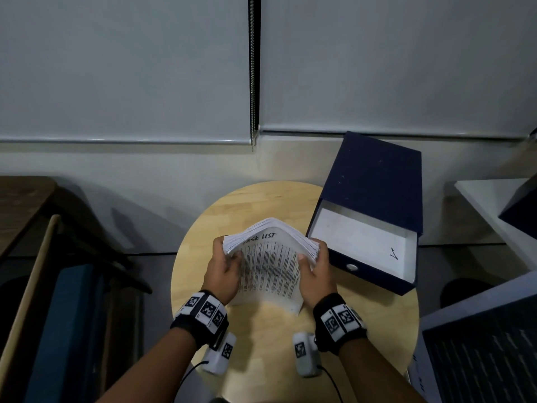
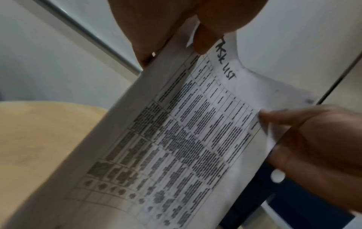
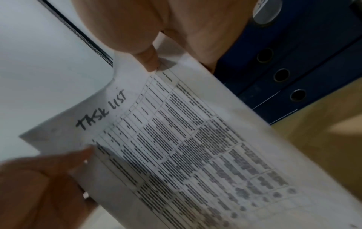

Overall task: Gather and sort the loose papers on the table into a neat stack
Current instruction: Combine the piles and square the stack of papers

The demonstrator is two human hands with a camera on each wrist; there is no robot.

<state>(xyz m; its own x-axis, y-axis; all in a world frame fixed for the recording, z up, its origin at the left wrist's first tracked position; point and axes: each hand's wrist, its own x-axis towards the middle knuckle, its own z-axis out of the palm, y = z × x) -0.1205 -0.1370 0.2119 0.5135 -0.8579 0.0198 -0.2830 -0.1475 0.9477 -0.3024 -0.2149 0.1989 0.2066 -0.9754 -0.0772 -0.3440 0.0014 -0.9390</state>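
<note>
Pale wood round table (image 1: 261, 338) w/ navy box file (image 1: 374, 181), grey blinds (image 1: 125, 68) behind

A round desk (image 1: 261, 338) of pale wood carries the things. On its right side lies a dark blue box file (image 1: 374, 205), open, its white inside showing and its far corner reaching past the desk's rim. A stack of papers (image 1: 270, 274) stands with its lower edge on the desk top near the middle, just beside the box file, its sheets bowed upward.
</note>
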